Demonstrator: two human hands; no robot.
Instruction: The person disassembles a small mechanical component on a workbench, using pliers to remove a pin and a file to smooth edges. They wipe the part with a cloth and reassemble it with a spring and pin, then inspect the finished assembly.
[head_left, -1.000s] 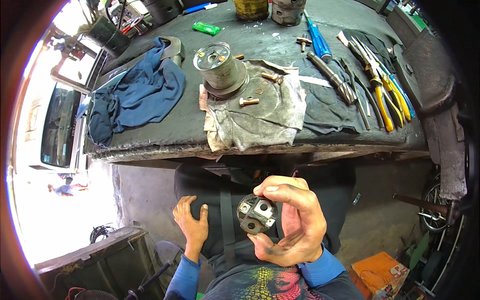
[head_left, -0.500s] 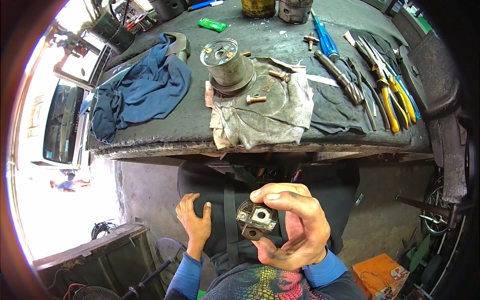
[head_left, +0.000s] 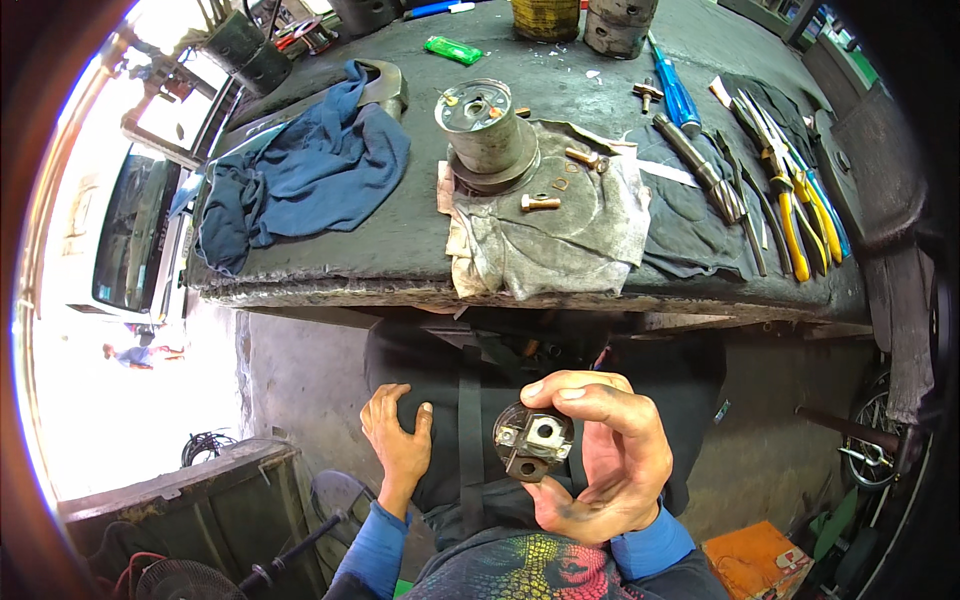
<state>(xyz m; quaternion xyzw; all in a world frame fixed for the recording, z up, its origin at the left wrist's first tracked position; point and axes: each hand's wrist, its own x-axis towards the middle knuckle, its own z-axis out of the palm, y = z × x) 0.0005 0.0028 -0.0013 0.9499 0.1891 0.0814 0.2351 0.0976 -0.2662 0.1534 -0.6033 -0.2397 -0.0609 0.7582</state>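
Observation:
Between thumb and fingers my right hand [head_left: 610, 455] grips a small round dark metal part [head_left: 533, 443] with pale square contacts and a hole, held by its rim over my lap. My left hand [head_left: 396, 432] rests on my dark trouser leg, fingers loosely stretched and thumb apart, holding nothing. On the bench beyond stands a metal cylinder housing [head_left: 487, 135] on a stained grey cloth [head_left: 545, 250]. Beside it on that cloth lie a brass-coloured bolt [head_left: 541, 203], a second bolt [head_left: 586, 158] and small rings [head_left: 560, 184].
A blue rag [head_left: 310, 185] lies at the bench's left. To the right are a blue screwdriver [head_left: 676, 92], a toothed shaft [head_left: 702, 170] and yellow-handled pliers [head_left: 790, 225]. A green lighter [head_left: 453, 49] and dark cans line the back. An orange box [head_left: 757, 562] sits on the floor.
The view has shifted slightly, so the bench things appear farther right. My right hand keeps its grip on the round metal part, and my left hand stays on my leg.

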